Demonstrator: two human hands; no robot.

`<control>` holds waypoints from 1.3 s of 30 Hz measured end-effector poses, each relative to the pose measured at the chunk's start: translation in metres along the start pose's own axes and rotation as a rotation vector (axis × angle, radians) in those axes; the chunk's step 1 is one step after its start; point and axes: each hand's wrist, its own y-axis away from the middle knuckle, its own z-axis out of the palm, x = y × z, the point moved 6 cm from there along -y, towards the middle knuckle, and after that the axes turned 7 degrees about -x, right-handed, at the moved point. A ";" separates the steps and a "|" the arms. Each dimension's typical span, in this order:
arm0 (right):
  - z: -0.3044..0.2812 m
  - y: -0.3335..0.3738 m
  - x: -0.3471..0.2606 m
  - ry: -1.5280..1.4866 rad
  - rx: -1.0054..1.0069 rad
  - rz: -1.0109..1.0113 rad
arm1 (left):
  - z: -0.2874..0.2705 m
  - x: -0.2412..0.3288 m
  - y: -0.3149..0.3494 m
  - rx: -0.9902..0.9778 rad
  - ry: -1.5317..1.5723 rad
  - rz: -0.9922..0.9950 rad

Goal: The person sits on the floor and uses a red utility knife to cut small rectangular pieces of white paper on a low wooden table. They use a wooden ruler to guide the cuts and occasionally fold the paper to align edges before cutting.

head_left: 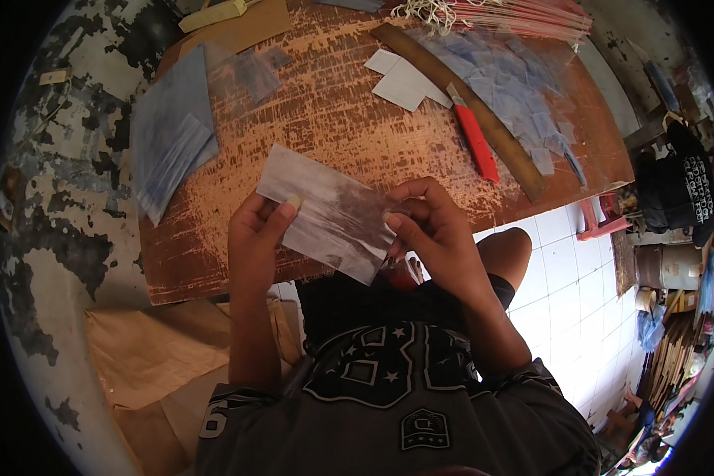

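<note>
A stack of clear plastic sheets [325,218], rectangular and slightly hazy, is held up between both hands above the table's near edge. My left hand [260,230] pinches its left end, thumb on top and fingers underneath. At the right end my right hand [430,230] grips it between thumb and bent fingers. Beyond my right hand a red utility knife [475,143] lies on the table, touching a long flat wooden strip [484,119]. White paper pieces [404,83] rest beside that strip.
The worn brown table [309,103] carries larger plastic sheets [174,135] at left and many cut plastic pieces [500,79] at right. Red sticks with white string [500,17] lie at the far edge. A pink stool [599,218] stands right; brown paper [159,349] lies lower left.
</note>
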 end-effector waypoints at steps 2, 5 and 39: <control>0.001 0.000 0.002 0.024 -0.008 0.011 | -0.003 0.005 -0.011 -0.033 -0.069 -0.022; -0.002 -0.004 0.002 0.051 -0.009 0.013 | -0.010 0.013 -0.030 -0.100 -0.203 -0.030; -0.055 0.030 -0.021 0.619 0.084 -0.035 | 0.044 -0.016 -0.080 -0.510 -1.224 0.595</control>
